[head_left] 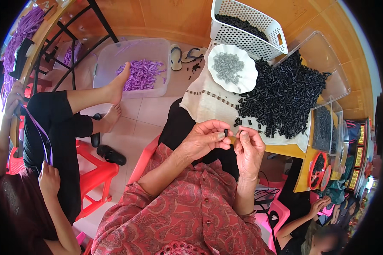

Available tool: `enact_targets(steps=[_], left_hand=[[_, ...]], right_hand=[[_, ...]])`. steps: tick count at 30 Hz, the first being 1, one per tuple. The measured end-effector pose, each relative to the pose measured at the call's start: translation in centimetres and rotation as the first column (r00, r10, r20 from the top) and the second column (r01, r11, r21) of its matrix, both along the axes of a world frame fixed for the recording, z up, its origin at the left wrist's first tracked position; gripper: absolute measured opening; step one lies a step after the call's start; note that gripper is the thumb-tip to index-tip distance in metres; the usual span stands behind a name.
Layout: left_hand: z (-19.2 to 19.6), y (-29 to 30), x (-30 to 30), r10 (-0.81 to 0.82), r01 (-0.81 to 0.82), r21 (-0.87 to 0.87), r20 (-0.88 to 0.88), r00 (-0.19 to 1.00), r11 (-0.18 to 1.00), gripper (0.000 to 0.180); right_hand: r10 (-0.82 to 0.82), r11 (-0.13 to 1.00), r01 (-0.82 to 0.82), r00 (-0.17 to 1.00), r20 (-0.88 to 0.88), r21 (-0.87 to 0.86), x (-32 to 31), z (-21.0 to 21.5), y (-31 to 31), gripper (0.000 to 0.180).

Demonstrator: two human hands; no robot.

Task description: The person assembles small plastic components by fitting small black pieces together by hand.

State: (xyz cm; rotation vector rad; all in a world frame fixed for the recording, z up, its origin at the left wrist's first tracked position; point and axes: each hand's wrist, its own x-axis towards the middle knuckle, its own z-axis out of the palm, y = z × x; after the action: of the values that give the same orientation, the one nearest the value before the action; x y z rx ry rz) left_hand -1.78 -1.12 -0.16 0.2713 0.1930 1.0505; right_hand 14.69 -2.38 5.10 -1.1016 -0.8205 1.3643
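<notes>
1. Small black piece (226, 132) sits pinched between the thumb and forefinger of the left hand (206, 138), just in front of the black heap and above the person's lap.
2. Left hand is curled closed on that piece, forearm rising from the lower edge in a red patterned sleeve (178, 208).
3. Right hand (248, 148) stands upright just beside it, fingertips pinched together near the piece; whether it grips anything, I cannot tell.
4. Heap of black pieces (285, 100) lies just beyond the hands on a pale cloth (208, 102) over the bench (285, 149).
5. White scalloped plate (232, 68) of grey pieces rests left of the heap, touching its edge.
6. White perforated basket (246, 27) stands behind the heap, dark pieces inside.
7. Clear plastic tray (327, 63) lies under the heap's far right side.
8. Clear tub (134, 68) of purple strips sits well left of the heap, on the floor.
</notes>
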Motion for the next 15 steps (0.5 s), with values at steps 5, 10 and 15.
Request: enact_targets(steps=[5,10,15], left_hand=[[0.3,0.1,-0.1,0.010,-0.010,0.016,0.031,0.999,1.000,0.027],[0.4,0.0,-0.2,0.054,-0.054,-0.005,0.005,0.999,0.999,0.026],[0.3,0.0,0.0,0.072,-0.072,0.006,0.001,0.997,0.997,0.029]], right_hand=[[0.016,1.000,-0.018,0.997,-0.073,-0.017,-0.3,0.5,0.0,0.017],[0.009,1.000,-0.009,1.000,0.003,-0.021,-0.6,0.6,-0.2,0.021],[0.001,1.000,-0.002,0.999,0.055,0.012,-1.0,1.2,-0.2,0.023]])
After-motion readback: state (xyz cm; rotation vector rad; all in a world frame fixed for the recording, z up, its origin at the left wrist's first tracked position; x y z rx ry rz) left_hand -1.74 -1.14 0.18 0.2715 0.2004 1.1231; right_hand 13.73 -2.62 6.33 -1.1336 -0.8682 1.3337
